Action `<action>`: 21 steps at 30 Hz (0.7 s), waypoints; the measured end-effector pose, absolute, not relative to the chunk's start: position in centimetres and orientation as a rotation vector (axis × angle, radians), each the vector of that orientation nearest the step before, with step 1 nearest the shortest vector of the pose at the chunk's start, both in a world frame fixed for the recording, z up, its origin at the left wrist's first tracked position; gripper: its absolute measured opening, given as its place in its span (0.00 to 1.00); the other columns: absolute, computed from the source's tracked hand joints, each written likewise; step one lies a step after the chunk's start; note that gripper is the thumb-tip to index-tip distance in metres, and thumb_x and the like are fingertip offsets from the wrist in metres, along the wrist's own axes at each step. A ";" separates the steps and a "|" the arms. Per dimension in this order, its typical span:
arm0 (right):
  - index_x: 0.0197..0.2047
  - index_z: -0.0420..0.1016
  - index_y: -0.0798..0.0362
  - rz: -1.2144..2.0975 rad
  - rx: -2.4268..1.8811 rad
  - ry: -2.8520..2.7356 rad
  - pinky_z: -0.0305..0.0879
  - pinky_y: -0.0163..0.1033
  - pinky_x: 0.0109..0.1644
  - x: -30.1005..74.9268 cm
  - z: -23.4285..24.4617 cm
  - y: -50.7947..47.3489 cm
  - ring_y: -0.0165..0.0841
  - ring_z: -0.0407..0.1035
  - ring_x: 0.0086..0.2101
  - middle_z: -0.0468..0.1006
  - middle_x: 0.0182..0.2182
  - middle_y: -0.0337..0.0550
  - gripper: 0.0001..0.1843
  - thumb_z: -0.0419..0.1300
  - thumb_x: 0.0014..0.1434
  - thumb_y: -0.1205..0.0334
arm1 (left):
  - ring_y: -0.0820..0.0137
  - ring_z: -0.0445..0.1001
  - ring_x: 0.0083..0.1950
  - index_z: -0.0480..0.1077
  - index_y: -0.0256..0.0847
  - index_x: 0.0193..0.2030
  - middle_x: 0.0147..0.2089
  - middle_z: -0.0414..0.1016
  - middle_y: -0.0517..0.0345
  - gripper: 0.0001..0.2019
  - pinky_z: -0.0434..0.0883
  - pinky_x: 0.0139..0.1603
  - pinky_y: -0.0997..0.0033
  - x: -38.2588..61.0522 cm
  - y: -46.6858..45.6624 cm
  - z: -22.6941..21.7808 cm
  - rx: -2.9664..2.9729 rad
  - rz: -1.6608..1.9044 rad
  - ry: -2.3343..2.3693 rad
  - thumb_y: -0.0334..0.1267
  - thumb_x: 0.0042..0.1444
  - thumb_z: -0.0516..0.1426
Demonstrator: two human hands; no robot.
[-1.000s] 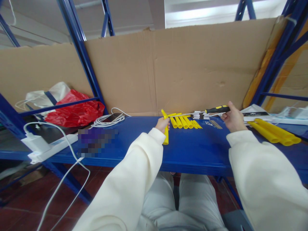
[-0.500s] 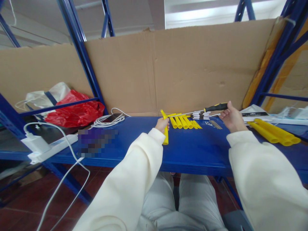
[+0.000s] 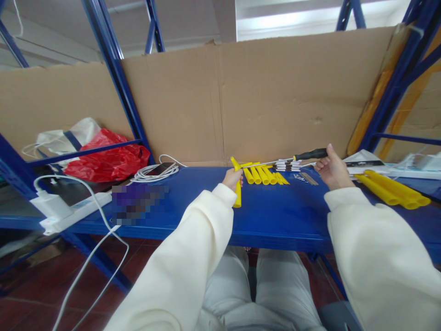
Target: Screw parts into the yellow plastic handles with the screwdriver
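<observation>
My left hand (image 3: 232, 178) is closed around a yellow plastic tube (image 3: 237, 197) with a narrow, flattened upper end. My right hand (image 3: 331, 168) grips the end of a screwdriver's (image 3: 310, 154) black and yellow handle. The screwdriver's long thin shaft runs left to the tube at my left hand; whether its tip is in the tube cannot be made out. Behind and right of my left hand lies a row of yellow tubes (image 3: 262, 176). Between my hands are a stack of white and dark pieces (image 3: 286, 165), small metal bits (image 3: 301, 178) and a flat metal strip (image 3: 309, 179).
More yellow tubes (image 3: 396, 191) lie at the right of the blue shelf (image 3: 275, 220). On the left are a coiled white cable (image 3: 155, 174), a power strip (image 3: 76, 213) and a red plastic bag (image 3: 108, 156). A cardboard sheet (image 3: 275, 101) stands along the back.
The screwdriver's handle and my right hand have shifted very slightly to the right. My left hand and the tube stay where they were.
</observation>
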State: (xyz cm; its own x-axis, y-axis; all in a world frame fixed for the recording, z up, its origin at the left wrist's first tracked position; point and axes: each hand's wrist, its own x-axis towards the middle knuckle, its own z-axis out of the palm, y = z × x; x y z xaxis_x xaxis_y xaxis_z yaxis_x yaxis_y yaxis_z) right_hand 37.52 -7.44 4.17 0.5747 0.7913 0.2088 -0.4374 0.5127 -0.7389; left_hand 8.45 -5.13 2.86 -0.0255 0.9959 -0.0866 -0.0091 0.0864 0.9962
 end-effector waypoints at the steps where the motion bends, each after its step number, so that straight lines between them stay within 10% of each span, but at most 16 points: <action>1: 0.25 0.51 0.49 0.809 -0.697 -0.566 0.50 0.29 0.15 37.5 4.3 -7.6 0.23 0.45 0.14 0.50 0.13 0.28 0.29 0.65 0.71 0.55 | 0.77 0.57 0.16 0.69 0.39 0.38 0.17 0.58 0.70 0.07 0.55 0.20 0.77 8.5 -5.1 2.8 1.129 1.170 1.264 0.24 0.63 0.54; 21: 0.25 0.54 0.47 0.705 -0.776 -0.554 0.57 0.36 0.20 37.6 5.1 -8.7 0.29 0.49 0.17 0.59 0.15 0.35 0.18 0.50 0.69 0.63 | 0.78 0.57 0.16 0.67 0.40 0.36 0.18 0.58 0.71 0.08 0.55 0.21 0.77 8.6 -5.3 2.9 1.109 1.192 1.217 0.23 0.64 0.56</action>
